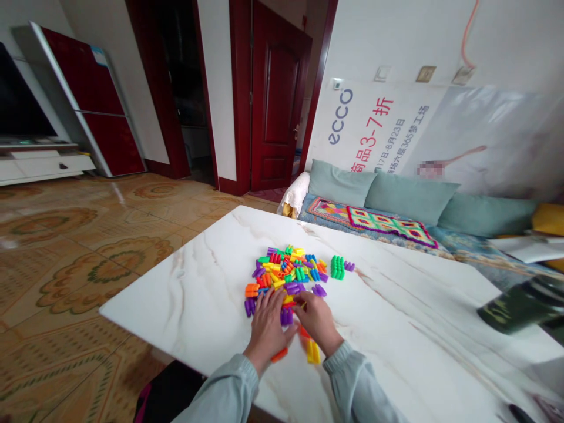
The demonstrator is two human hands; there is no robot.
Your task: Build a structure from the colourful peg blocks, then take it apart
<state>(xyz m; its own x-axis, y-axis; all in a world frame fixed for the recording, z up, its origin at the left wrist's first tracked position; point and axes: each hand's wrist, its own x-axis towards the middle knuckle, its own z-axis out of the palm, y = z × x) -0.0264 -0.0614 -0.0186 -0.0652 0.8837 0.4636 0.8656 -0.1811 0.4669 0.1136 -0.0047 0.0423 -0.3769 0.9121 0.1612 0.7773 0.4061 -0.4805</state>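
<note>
A heap of small coloured plastic building pieces [288, 271] lies on the white marble table [396, 329]. My left hand [267, 324] rests palm down at the heap's near edge, fingers stretched over orange and purple pieces. My right hand [317, 318] sits beside it, fingers curled at a yellow piece near the heap. A purple piece [286, 316] lies between the two hands. Orange and yellow pieces [311, 349] lie under my wrists. A green block [337, 267] stands a little to the right of the heap.
A dark green object [520, 305] lies at the table's right edge. Behind the table stands a sofa [396, 200] with pale green cushions and a colourful mat. Patterned floor tiles [88, 247] spread to the left, with a dark red door [277, 94] beyond.
</note>
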